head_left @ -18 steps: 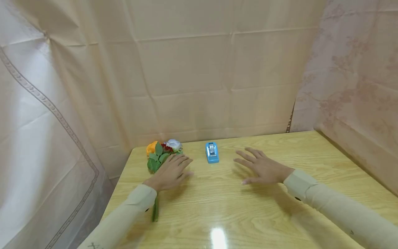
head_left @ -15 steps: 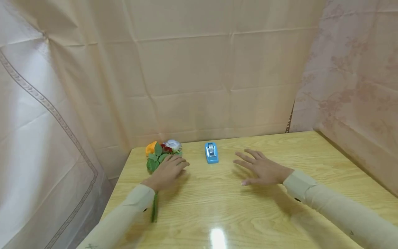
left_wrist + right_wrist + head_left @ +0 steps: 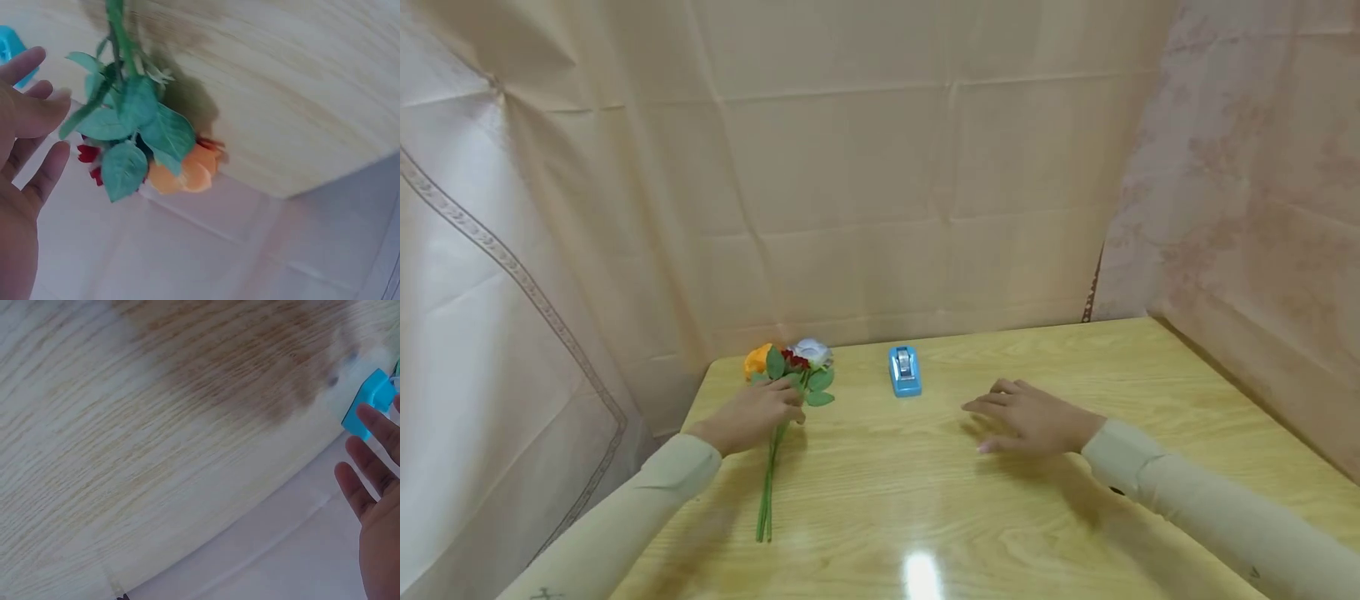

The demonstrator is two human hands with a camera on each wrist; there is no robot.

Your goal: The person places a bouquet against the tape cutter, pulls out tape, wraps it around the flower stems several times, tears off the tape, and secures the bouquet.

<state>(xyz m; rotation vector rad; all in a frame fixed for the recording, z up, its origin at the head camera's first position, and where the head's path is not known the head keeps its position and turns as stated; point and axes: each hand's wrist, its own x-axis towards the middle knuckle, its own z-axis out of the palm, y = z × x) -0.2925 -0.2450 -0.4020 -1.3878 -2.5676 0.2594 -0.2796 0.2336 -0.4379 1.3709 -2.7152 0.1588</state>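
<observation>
One flower bunch (image 3: 144, 109): stem handling and workspace

The flower bunch is lying toward the far left corner of the counter (image 3: 880, 479), its blossoms (image 3: 795, 360) pointing at the far edge and its stems (image 3: 764, 500) running toward the near side. The left hand (image 3: 756, 415) is hovering over it just below the blossoms, fingers loosely bent and parted, holding nothing; the views are leaving it unclear whether a fingertip is touching a leaf. The right hand (image 3: 1033, 417) is hanging above the counter, to the right of the blue tape dispenser (image 3: 906, 372), fingers spread, also gripping nothing.

The step in hand appears to be involving the left hand and the stems. Good technique is likely calling for thumb and fingers meeting around the stems below the leaves, gathering every stem together. Pinching leaves or blossoms is risking bending them; missing one stem is risking a splayed bunch. The tape dispenser is standing near the middle of the far edge, so wide sideways sweeps are risking a knock.

The counter is showing a pale wood grain, with glare whitening a spot on the near side. A beige cloth (image 3: 842, 167) is hanging behind the far edge; a faintly floral cloth (image 3: 1247, 183) is flanking the right edge.
</observation>
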